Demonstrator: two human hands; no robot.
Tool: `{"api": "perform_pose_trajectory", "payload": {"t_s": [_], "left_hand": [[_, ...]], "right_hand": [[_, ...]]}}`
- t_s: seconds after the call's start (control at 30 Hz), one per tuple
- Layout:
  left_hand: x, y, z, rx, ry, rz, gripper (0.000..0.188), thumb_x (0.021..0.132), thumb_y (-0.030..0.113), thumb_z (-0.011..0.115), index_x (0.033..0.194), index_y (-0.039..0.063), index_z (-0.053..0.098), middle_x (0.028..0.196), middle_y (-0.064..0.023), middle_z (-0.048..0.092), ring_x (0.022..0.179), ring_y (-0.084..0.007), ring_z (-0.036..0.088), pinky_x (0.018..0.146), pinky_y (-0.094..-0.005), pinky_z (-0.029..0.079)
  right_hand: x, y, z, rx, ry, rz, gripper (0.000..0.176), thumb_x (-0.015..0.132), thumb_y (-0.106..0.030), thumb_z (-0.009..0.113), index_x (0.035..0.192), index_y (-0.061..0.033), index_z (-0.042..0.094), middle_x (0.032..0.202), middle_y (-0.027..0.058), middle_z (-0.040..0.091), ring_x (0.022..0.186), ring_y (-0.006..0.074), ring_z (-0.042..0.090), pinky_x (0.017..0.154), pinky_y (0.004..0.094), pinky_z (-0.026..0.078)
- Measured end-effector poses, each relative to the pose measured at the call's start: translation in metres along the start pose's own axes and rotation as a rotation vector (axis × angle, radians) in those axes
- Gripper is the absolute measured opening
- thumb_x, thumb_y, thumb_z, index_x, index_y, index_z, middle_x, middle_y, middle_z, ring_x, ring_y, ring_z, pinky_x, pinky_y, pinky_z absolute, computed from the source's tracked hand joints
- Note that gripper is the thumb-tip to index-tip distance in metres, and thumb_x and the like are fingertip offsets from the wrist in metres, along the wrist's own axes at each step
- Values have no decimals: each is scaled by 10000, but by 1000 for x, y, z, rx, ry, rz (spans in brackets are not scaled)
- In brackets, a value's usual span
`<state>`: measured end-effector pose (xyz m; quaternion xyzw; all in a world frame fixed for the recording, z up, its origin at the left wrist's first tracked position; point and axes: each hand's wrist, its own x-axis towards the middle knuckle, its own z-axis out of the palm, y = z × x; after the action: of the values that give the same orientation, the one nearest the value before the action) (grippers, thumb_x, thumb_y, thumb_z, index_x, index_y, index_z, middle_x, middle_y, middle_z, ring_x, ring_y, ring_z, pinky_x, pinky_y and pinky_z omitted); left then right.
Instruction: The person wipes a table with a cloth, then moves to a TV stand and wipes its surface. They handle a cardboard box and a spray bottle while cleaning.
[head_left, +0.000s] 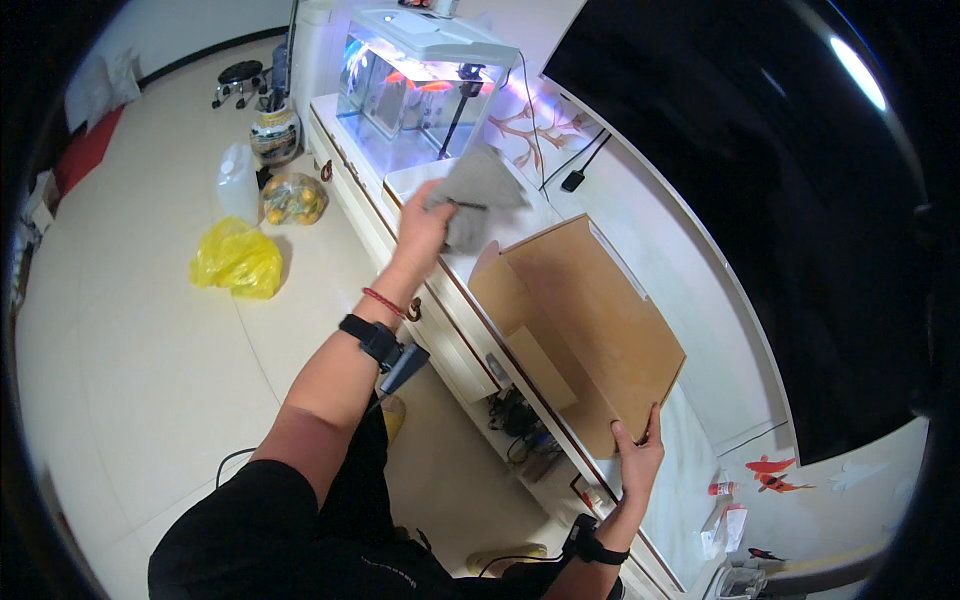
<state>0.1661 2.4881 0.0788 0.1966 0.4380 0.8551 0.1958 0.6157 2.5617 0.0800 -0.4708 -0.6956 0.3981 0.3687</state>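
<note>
My left hand (429, 217) grips a grey cloth (480, 191) that hangs blurred over the cabinet top, in front of the fish tank. A dark strip shows on the cloth beside my fingers. Below and to the right of it, an open cardboard box (600, 322) rests on the white cabinet top (675, 450), tilted so that its inside faces me. My right hand (641, 454) pinches the near right edge of this box between thumb and fingers. A loose cardboard flap (544, 364) shows within the box.
A lit fish tank (420, 97) with orange fish stands at the cabinet's far end. A large black television (787, 187) hangs over the right side. Cables lie in an open cabinet compartment (517, 427). On the floor are a yellow plastic bag (238, 259), a plastic jug (237, 180) and a vase (275, 136).
</note>
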Motion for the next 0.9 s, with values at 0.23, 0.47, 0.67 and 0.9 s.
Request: {"api": "perform_pose_trajectory", "payload": {"t_s": [0.23, 0.47, 0.67, 0.9], "left_hand": [[19, -14, -52, 436, 153, 186, 384, 875, 38, 604, 1258, 16, 596, 923, -112, 691, 767, -147, 638, 690, -299, 517], [-27, -47, -2, 1559, -693, 200, 709, 939, 663, 457, 1402, 137, 562, 1537, -200, 391, 1479, -433, 212, 1190, -580, 94], [-7, -50, 14, 1602, -773, 194, 653, 961, 523, 534, 1488, 152, 429, 1619, -187, 242, 1491, -409, 218, 1207, -577, 140], [-3, -44, 29, 1795, -978, 41, 671, 994, 496, 492, 1581, 408, 180, 1675, -81, 120, 1487, -497, 145, 1134, -703, 185]], "right_hand": [[-29, 19, -65, 6, 96, 24, 798, 813, -15, 756, 1504, 57, 363, 1419, 186, 545, 1193, 211, 569, 1015, 312, 451], [-57, 40, -110, 35, 163, 22, 725, 869, -42, 709, 1513, 13, 380, 1437, 189, 530, 1262, 225, 529, 1069, 338, 407], [-75, 46, -126, -280, 381, -19, 581, 968, -210, 635, 1491, -52, 439, 1526, 116, 462, 1411, 249, 398, 1178, 417, 220], [-78, 38, -104, -254, 738, -203, 456, 1015, -172, 557, 1435, -9, 484, 1510, 138, 469, 1403, 266, 422, 1170, 432, 275]]}}
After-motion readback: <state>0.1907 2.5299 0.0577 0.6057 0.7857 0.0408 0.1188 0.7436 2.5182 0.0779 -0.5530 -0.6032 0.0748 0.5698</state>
